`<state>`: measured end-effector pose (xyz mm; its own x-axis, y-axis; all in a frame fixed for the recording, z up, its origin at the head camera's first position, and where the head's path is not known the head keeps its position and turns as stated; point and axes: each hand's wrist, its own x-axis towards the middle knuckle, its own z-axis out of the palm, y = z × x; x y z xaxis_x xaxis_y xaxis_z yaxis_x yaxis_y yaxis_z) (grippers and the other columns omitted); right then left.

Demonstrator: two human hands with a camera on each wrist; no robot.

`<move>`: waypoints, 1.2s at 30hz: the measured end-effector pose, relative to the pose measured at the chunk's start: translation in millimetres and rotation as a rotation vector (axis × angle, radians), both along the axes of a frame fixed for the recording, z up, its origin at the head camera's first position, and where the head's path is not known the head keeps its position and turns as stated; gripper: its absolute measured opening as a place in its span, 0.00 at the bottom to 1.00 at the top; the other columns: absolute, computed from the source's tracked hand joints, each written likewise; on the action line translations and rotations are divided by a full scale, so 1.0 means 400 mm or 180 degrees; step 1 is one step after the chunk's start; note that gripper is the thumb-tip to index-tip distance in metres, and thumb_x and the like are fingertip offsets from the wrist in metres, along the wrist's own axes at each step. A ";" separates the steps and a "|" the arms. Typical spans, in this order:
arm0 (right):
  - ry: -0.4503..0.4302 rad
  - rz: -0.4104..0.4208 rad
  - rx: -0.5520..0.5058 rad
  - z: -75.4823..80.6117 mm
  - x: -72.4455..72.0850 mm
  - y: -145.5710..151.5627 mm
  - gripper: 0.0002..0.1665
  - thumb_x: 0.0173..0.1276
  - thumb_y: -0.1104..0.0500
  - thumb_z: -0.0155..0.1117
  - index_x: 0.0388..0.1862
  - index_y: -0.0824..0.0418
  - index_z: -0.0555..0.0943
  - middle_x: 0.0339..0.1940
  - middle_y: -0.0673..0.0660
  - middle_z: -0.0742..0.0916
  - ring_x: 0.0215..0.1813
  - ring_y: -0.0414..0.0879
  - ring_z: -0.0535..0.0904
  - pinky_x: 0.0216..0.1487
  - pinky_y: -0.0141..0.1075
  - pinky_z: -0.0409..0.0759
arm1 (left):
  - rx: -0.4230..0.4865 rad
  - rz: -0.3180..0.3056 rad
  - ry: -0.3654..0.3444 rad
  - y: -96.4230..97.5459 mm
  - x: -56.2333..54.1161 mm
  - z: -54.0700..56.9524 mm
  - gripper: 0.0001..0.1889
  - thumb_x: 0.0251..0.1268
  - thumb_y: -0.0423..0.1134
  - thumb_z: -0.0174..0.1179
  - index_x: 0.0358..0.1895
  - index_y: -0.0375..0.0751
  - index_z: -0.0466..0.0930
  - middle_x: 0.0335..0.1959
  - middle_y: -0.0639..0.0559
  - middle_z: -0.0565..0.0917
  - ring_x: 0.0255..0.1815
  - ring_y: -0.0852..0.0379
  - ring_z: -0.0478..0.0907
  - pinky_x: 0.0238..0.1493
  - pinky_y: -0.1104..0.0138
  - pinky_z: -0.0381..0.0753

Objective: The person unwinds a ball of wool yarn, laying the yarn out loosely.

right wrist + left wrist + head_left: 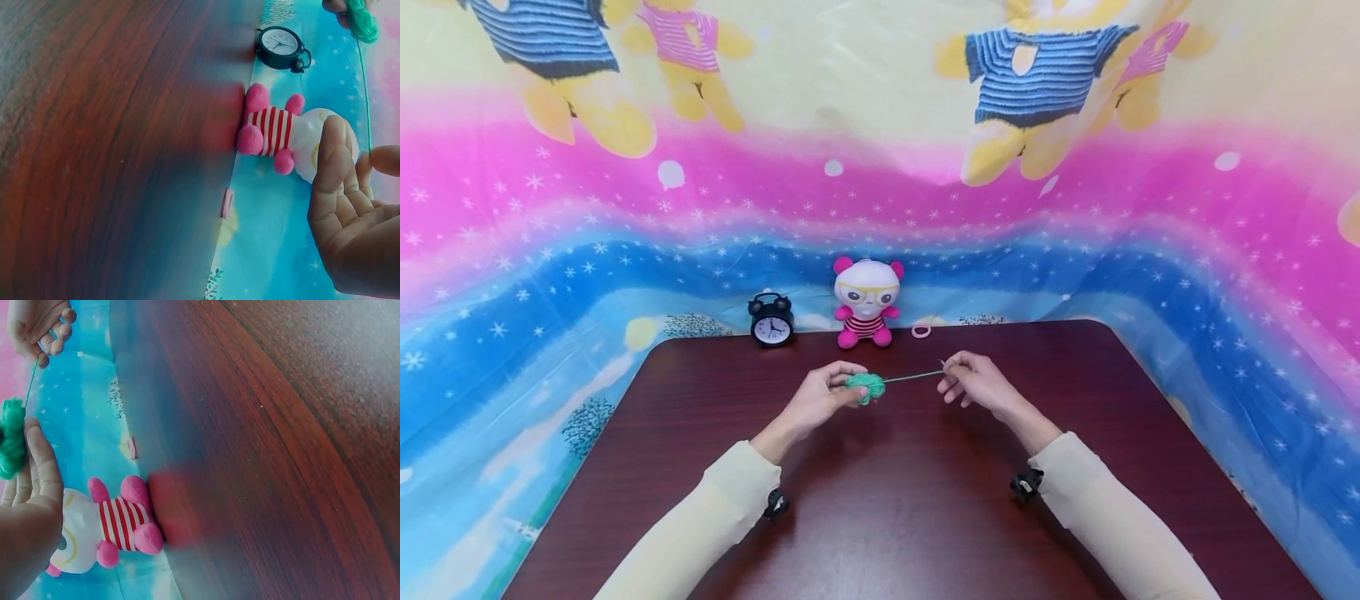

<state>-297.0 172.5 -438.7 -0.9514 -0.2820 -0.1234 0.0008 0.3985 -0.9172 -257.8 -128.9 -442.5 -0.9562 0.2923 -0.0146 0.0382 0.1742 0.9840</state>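
A small bundle of green yarn (pixel 868 387) is held between the thumb and fingers of my left hand (pixel 822 395), above the table. From it a single strand (pixel 913 377) runs taut to the right. My right hand (pixel 976 383) pinches the strand's far end between thumb and fingertip, its other fingers loosely bent. In the right wrist view the strand (pixel 365 100) stretches from the pinch of the right hand (pixel 353 212) up to the yarn bundle (pixel 362 22). The left wrist view shows the green yarn (pixel 11 439) at the left edge, by the left hand's fingers (pixel 42 459).
Along the back of the dark wooden table (pixel 880 517) sit a black alarm clock (pixel 772 321), a white and pink panda plush (pixel 866 302) in a striped top, and a small pale pink ring (pixel 921 332). A printed cloth (pixel 880 200) hangs behind and around the table.
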 end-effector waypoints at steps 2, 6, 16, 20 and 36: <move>-0.0014 0.0001 0.0021 -0.002 0.000 0.001 0.15 0.79 0.55 0.47 0.50 0.65 0.75 0.36 0.59 0.89 0.33 0.47 0.86 0.31 0.40 0.81 | 0.0047 0.0045 0.0015 -0.001 -0.001 0.000 0.20 0.68 0.36 0.64 0.62 0.40 0.77 0.53 0.40 0.84 0.43 0.56 0.86 0.56 0.49 0.84; -0.0035 0.0006 0.0081 -0.004 0.000 0.004 0.18 0.79 0.54 0.47 0.53 0.67 0.75 0.36 0.57 0.89 0.33 0.47 0.86 0.33 0.41 0.82 | 0.0160 0.0188 -0.0002 -0.003 -0.001 0.004 0.17 0.69 0.37 0.63 0.58 0.39 0.78 0.51 0.40 0.83 0.43 0.56 0.86 0.55 0.50 0.85; 0.0008 -0.0023 0.0044 0.000 -0.001 0.024 0.16 0.79 0.56 0.47 0.51 0.67 0.75 0.37 0.60 0.89 0.33 0.46 0.86 0.32 0.40 0.81 | 0.0302 0.0402 0.0091 -0.017 -0.003 0.008 0.25 0.67 0.38 0.65 0.66 0.42 0.73 0.47 0.43 0.84 0.41 0.57 0.87 0.52 0.54 0.86; 0.0011 -0.0059 0.0034 0.002 -0.002 0.035 0.17 0.79 0.56 0.47 0.53 0.68 0.74 0.37 0.60 0.89 0.34 0.46 0.86 0.33 0.40 0.82 | 0.0241 0.0420 0.0080 -0.024 -0.003 0.007 0.24 0.67 0.38 0.65 0.65 0.44 0.74 0.50 0.42 0.82 0.44 0.52 0.87 0.52 0.55 0.86; 0.0087 -0.0169 -0.0052 0.036 -0.008 0.090 0.19 0.82 0.54 0.46 0.55 0.70 0.71 0.37 0.59 0.88 0.34 0.44 0.86 0.35 0.41 0.83 | -0.0373 0.0013 -0.0200 -0.058 -0.007 0.001 0.22 0.61 0.39 0.70 0.58 0.42 0.79 0.46 0.45 0.87 0.48 0.38 0.85 0.48 0.58 0.87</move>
<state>-300.4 208.3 -424.5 -0.9681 -0.2327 -0.0930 -0.0035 0.3836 -0.9235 -260.5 -152.2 -442.1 -0.9535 0.2810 -0.1084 -0.0239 0.2881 0.9573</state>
